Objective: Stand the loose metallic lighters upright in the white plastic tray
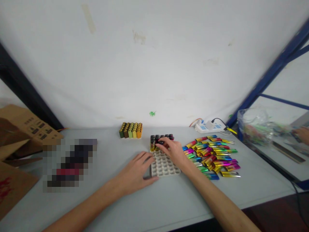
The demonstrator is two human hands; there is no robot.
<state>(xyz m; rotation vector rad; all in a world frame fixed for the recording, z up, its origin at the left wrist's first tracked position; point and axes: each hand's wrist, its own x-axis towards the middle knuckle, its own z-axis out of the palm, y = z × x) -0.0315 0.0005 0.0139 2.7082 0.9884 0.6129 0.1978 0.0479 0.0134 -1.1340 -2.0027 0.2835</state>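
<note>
A pale tray with rows of square holes (165,167) lies in front of me. Its far rows hold upright black-topped pieces that look like lighters (152,143). My right hand (175,153) reaches over the tray from the right, its thumb and fingers pinched on a black-topped lighter (161,142) at the filled rows; the fingers partly hide it. My left hand (138,170) is spread on the tabletop at the tray's left side. Its fingertips touch the tray's left edge, and the thumb lies by the near left corner.
Shiny multicoloured lighters (210,156) lie in a loose pile to the right. A block of upright gold-topped lighters (131,130) stands behind. Further around are a power strip (210,126), cardboard boxes (31,129), a pixelated patch (72,162), a plastic bag (253,125) and another person's hand (303,133).
</note>
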